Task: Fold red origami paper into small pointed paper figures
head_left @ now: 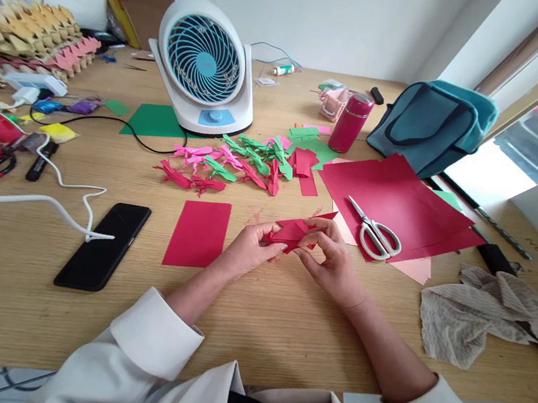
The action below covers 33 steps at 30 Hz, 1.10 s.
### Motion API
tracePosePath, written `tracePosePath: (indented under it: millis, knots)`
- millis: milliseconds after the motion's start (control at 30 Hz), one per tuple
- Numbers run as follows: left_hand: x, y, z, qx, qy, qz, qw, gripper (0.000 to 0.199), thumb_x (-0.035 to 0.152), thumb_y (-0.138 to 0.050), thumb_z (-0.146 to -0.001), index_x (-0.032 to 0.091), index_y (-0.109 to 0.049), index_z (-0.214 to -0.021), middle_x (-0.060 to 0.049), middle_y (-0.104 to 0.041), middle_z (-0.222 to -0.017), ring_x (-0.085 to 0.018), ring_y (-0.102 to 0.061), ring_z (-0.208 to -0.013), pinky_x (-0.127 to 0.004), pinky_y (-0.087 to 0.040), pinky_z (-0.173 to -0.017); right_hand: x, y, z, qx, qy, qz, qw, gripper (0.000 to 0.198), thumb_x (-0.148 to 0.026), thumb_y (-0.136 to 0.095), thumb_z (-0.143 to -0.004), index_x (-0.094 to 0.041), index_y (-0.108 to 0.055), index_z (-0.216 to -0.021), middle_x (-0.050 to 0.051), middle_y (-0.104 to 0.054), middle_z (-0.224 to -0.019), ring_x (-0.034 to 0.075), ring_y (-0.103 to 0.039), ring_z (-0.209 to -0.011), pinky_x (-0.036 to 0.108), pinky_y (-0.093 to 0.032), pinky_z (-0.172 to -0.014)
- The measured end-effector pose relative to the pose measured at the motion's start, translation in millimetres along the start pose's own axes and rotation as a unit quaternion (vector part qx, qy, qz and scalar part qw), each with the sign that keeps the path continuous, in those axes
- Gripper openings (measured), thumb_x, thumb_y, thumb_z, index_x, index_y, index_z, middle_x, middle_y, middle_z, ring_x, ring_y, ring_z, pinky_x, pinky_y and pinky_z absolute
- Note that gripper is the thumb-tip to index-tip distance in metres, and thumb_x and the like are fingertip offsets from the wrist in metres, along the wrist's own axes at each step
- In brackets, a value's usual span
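Observation:
Both hands hold one piece of folded red paper (291, 232) just above the table's middle. My left hand (257, 247) pinches its left end between thumb and fingers. At the other end, my right hand (330, 256) grips it with thumb and bent fingers. Creases and a pointed corner show on the paper; its underside is hidden. A flat red paper rectangle (197, 234) lies left of my left hand. Beyond my hands are several folded paper figures in green (255, 156), pink (199, 156) and red (176, 174). White-handled scissors (376, 234) rest on large red sheets (400, 201) to the right.
A white fan (203, 64) stands at the back. A black phone (103, 245) with a white cable (41, 200) lies left. At the right are a red flask (351, 123), a teal bag (431, 128) and a crumpled cloth (464, 318). Small folded red pieces (304, 163) lie beyond my hands.

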<state>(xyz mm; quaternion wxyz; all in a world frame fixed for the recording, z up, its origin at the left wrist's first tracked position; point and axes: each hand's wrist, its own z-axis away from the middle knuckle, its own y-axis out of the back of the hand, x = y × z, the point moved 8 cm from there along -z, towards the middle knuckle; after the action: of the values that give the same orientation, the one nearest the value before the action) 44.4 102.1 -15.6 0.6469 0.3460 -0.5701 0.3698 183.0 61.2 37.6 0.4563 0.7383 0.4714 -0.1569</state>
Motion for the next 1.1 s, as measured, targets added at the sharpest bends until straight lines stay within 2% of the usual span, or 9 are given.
tracePosePath:
  millis: [67, 267, 400, 533, 633, 767, 833, 967, 1100]
  knots:
    - [1, -1, 0, -0.003, -0.013, -0.022, 1.0, 0.019, 0.03, -0.065, -0.079, 0.015, -0.063, -0.09, 0.002, -0.058, -0.067, -0.008, -0.051, -0.056, -0.02, -0.041, -0.056, 7, -3, 1, -0.005, -0.033, -0.036, 0.999, 0.005, -0.023, -0.064, -0.088, -0.021, -0.06, -0.088, 0.011, -0.058, -0.116, 0.023, -0.057, -0.105, 0.04, -0.051, -0.084]
    - [4, -5, 2, -0.017, -0.041, -0.054, 0.998, 0.018, 0.032, -0.057, -0.086, 0.016, -0.06, -0.095, 0.001, -0.058, -0.074, -0.009, -0.053, -0.058, -0.021, -0.044, -0.057, 29, -16, 8, -0.012, -0.117, -0.146, 0.982, 0.011, -0.03, -0.062, -0.09, -0.02, -0.059, -0.085, 0.002, -0.059, -0.083, 0.015, -0.056, -0.076, 0.03, -0.048, -0.07]
    - [7, -8, 5, -0.02, -0.037, -0.056, 0.998, 0.027, 0.042, -0.058, -0.087, 0.017, -0.061, -0.094, 0.0, -0.06, -0.074, -0.011, -0.054, -0.06, -0.021, -0.043, -0.057, 33, -14, 10, 0.018, -0.147, -0.171, 0.974, 0.015, -0.033, -0.065, -0.088, -0.02, -0.059, -0.084, 0.001, -0.057, -0.08, 0.014, -0.054, -0.073, 0.029, -0.046, -0.068]
    - [10, -3, 7, 0.033, -0.042, -0.11, 0.992, 0.031, 0.044, -0.07, -0.077, 0.016, -0.065, -0.09, 0.001, -0.061, -0.075, -0.01, -0.052, -0.062, -0.02, -0.04, -0.056, 33, -17, 12, 0.022, -0.164, -0.183, 0.969, 0.019, -0.036, -0.067, -0.086, -0.02, -0.059, -0.081, 0.001, -0.057, -0.079, 0.014, -0.054, -0.072, 0.028, -0.048, -0.069]
    - [9, -1, 8, 0.05, -0.047, -0.137, 0.988, 0.027, 0.041, -0.068, -0.079, 0.016, -0.066, -0.091, 0.002, -0.061, -0.075, -0.009, -0.05, -0.061, -0.019, -0.039, -0.056, 35, -21, 14, 0.03, -0.172, -0.218, 0.96, 0.021, -0.039, -0.068, -0.085, -0.021, -0.058, -0.085, 0.001, -0.057, -0.082, 0.014, -0.056, -0.074, 0.03, -0.051, -0.072]
    - [3, -4, 5, 0.022, -0.025, -0.061, 0.998, 0.026, 0.039, -0.065, -0.082, 0.016, -0.064, -0.095, 0.002, -0.061, -0.073, -0.008, -0.05, -0.056, -0.02, -0.04, -0.052, 37, -24, 11, 0.048, -0.187, -0.33, 0.924, 0.034, -0.041, -0.076, -0.077, -0.024, -0.054, -0.097, 0.003, -0.061, -0.091, 0.016, -0.061, -0.08, 0.032, -0.054, -0.075]
    - [1, -4, 4, 0.016, -0.01, -0.012, 1.0, 0.027, 0.039, -0.065, -0.082, 0.015, -0.064, -0.094, 0.002, -0.06, -0.07, -0.008, -0.05, -0.053, -0.019, -0.041, -0.051, 39, -25, 10, 0.044, -0.209, -0.359, 0.908, 0.039, -0.041, -0.079, -0.074, -0.023, -0.055, -0.098, 0.002, -0.063, -0.087, 0.015, -0.062, -0.077, 0.031, -0.055, -0.072]
    - [-2, -5, 3, 0.013, 0.011, 0.026, 1.0, 0.028, 0.038, -0.069, -0.08, 0.015, -0.064, -0.094, 0.002, -0.058, -0.068, -0.007, -0.048, -0.051, -0.019, -0.04, -0.048, 40, -26, 10, 0.017, -0.255, -0.348, 0.902, 0.031, -0.044, -0.078, -0.075, -0.02, -0.06, -0.084, -0.001, -0.061, -0.07, 0.012, -0.057, -0.063, 0.027, -0.052, -0.063]
    - [2, -6, 4, 0.007, -0.003, -0.007, 1.0, 0.026, 0.037, -0.066, -0.082, 0.014, -0.063, -0.094, 0.001, -0.059, -0.069, -0.007, -0.048, -0.052, -0.019, -0.04, -0.049, 39, -29, 12, 0.007, -0.28, -0.363, 0.889, 0.031, -0.045, -0.079, -0.073, -0.018, -0.062, -0.073, -0.001, -0.062, -0.067, 0.011, -0.054, -0.06, 0.025, -0.047, -0.058]
